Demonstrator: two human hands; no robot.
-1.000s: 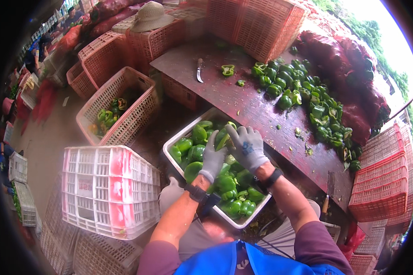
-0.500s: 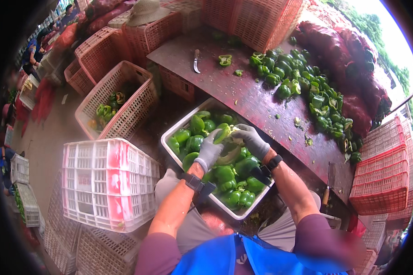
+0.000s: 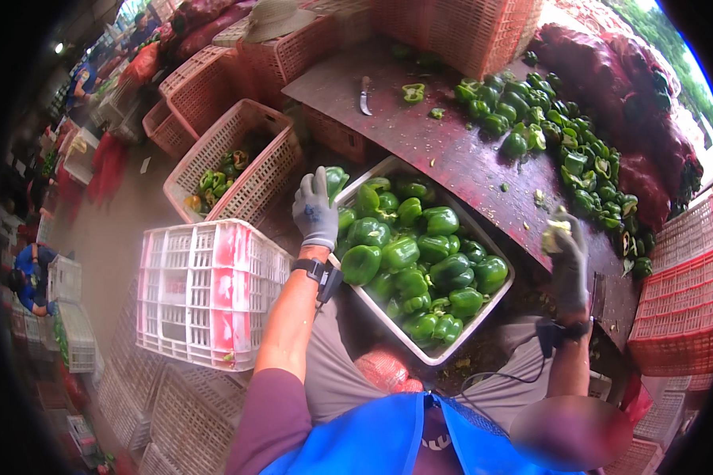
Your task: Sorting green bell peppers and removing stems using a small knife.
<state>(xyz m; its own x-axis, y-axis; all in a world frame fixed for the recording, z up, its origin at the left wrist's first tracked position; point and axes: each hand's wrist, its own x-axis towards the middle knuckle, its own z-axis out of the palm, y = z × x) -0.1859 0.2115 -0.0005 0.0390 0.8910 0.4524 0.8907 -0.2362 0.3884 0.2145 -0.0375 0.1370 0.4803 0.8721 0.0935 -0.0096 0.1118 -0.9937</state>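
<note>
Left hand (image 3: 315, 207), gloved, is hovering at the white tray's (image 3: 445, 354) left rim, fingers together, holding nothing. Green peppers (image 3: 408, 257) are filling the tray. Right of it, right hand (image 3: 566, 255) is gripping a pale scrap (image 3: 554, 234), blurred.

peppers (image 3: 404, 253): glossy, smooth green skin
tub (image 3: 495, 294): white, smooth plastic
gloves: grey knit cloth, matt, on left hand (image 3: 315, 210) and right hand (image 3: 566, 257)
tabletop (image 3: 451, 154): dark red, worn, matt
crate (image 3: 206, 293): white lattice plastic
knife (image 3: 364, 95): metal blade
</note>
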